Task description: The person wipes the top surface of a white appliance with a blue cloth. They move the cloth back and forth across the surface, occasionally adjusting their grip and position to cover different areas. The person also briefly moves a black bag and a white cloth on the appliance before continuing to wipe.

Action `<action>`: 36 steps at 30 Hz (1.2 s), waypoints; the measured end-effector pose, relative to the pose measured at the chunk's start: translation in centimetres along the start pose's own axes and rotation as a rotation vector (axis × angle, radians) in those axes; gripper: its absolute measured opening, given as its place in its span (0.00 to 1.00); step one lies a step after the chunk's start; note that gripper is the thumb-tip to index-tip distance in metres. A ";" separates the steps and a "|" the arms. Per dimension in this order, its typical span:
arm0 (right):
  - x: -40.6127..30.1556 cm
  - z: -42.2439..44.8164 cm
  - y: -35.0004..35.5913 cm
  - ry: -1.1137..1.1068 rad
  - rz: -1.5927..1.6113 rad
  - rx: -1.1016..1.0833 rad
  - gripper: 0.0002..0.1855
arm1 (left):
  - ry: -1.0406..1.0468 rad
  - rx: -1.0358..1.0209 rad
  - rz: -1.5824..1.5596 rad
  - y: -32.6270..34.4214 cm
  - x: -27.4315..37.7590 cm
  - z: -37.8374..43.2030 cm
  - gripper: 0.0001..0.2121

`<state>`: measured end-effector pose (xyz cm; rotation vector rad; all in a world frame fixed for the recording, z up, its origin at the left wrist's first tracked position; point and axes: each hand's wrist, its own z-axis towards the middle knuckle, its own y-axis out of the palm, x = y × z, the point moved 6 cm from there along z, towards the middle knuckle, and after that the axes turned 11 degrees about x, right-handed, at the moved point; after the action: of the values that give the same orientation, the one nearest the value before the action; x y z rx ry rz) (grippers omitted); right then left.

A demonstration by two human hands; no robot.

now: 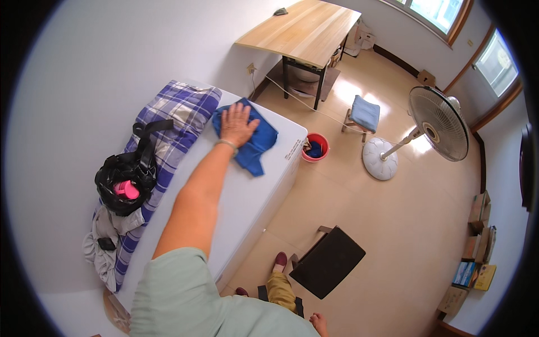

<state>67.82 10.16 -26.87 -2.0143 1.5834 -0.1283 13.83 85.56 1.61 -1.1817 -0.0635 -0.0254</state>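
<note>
My left hand (238, 124) lies flat on a crumpled blue cloth (257, 145), palm down, with the thumb spread to the right. Beneath the cloth is the smooth white lid (202, 202) of what looks like a chest freezer, with printed writing near its far right corner. Along the wall side of the lid runs a folded blue-and-white plaid cloth (177, 103). A black strapped bag (126, 181) with a pink item (126, 190) in it rests there, beside a light grey garment (105, 227). Only part of my right hand (318, 324) shows, low by my side, its fingers curled.
A red bucket (326, 147) holding cloths stands on the floor by the freezer's corner. A pedestal fan (438, 122), a blue-topped stool (364, 113) and a dark-topped stool (328, 263) stand to the right. A cord crosses the floor near the wooden table (303, 31).
</note>
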 end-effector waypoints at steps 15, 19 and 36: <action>-12.5 -6.7 -1.0 -0.142 0.085 0.021 0.20 | 0.007 0.071 -0.074 -9.7 -7.4 -16.2 0.34; -12.1 -8.2 1.5 -0.153 -0.038 -0.021 0.18 | 0.075 0.070 -0.115 -14.0 -10.9 -24.1 0.33; -9.0 -13.0 6.3 -0.538 -0.282 -0.102 0.16 | -0.164 0.038 -0.103 -31.0 -25.5 -60.2 0.31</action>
<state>54.39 12.72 -16.69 -2.1073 0.9853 0.3670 -11.09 17.77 5.95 -1.1400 -0.2684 -0.0177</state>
